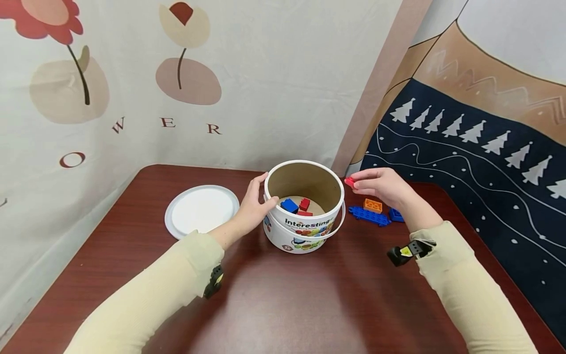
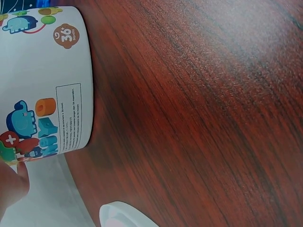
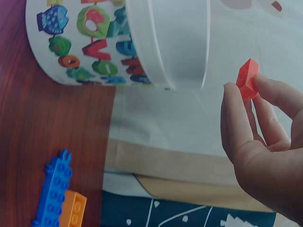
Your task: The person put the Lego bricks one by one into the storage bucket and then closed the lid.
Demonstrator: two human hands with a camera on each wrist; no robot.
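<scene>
A white bucket [image 1: 297, 236] with printed pictures and a handle stands on the table; a blue brick [image 1: 289, 205] and red bricks [image 1: 304, 204] lie inside it. My left hand [image 1: 253, 209] holds the bucket's left rim, thumb at the front; the left wrist view catches only a little of that hand. Just right of the rim, my right hand [image 1: 381, 186] pinches a small red brick [image 3: 247, 80] between thumb and fingertips, in the air. Below that hand lie a long blue studded piece [image 1: 369, 216], an orange brick [image 1: 373, 205] and another blue piece [image 1: 396, 215], partly covered by the wrist.
A round white lid [image 1: 203, 209] lies on the brown table [image 1: 283, 305], left of the bucket. Printed cloth [image 1: 274, 83] hangs behind the table, and a dark blue tree-patterned cloth [image 1: 477, 187] hangs along the right side.
</scene>
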